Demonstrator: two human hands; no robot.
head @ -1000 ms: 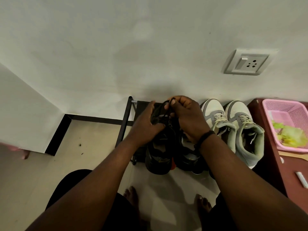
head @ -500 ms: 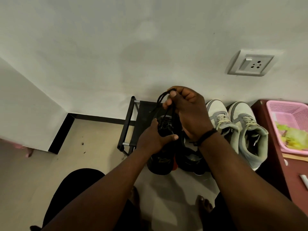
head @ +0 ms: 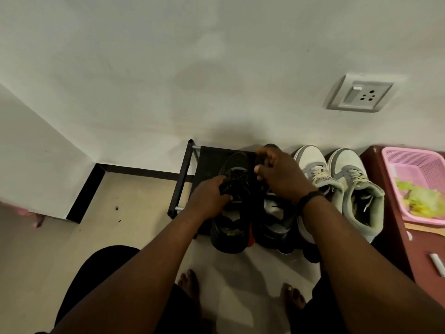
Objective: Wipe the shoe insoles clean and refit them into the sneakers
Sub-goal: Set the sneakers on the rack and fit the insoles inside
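Note:
Two black sneakers stand side by side on a low black shoe rack [head: 185, 169], toes toward the wall. My left hand [head: 209, 196] grips the laced tongue area of the left black sneaker [head: 231, 225]. My right hand [head: 279, 177] hovers over the right black sneaker [head: 272, 225], fingers curled near the black laces; blur hides whether it pinches them. No insole shows.
A pair of grey-white sneakers [head: 337, 186] stands right of the black pair. A dark red cabinet [head: 390, 225] on the right carries a pink basket [head: 419, 179]. A wall socket [head: 361, 95] is above. My bare feet [head: 190, 288] stand on the tiled floor.
My right hand, which had pulled the black laces up, has dropped back down to the shoes. My left hand stays on the left black sneaker.

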